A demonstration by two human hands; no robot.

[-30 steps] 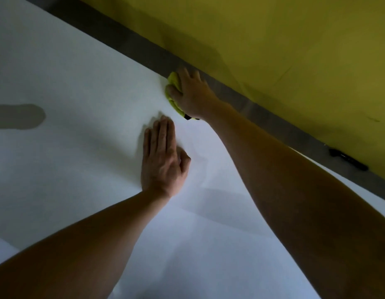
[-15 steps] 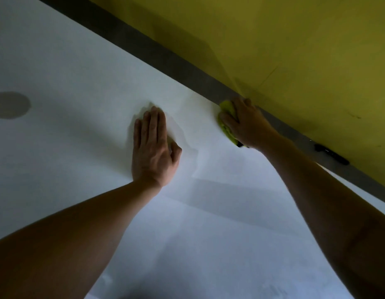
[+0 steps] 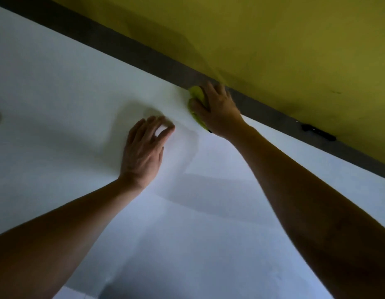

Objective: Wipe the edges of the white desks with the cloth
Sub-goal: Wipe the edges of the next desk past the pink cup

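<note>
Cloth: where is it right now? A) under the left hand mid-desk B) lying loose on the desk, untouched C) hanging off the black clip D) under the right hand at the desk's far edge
D: the yellow-green cloth sits under the right hand, whose fingers curl over it at the far edge of the white desk, next to the dark strip; the left hand holds no cloth.
</note>
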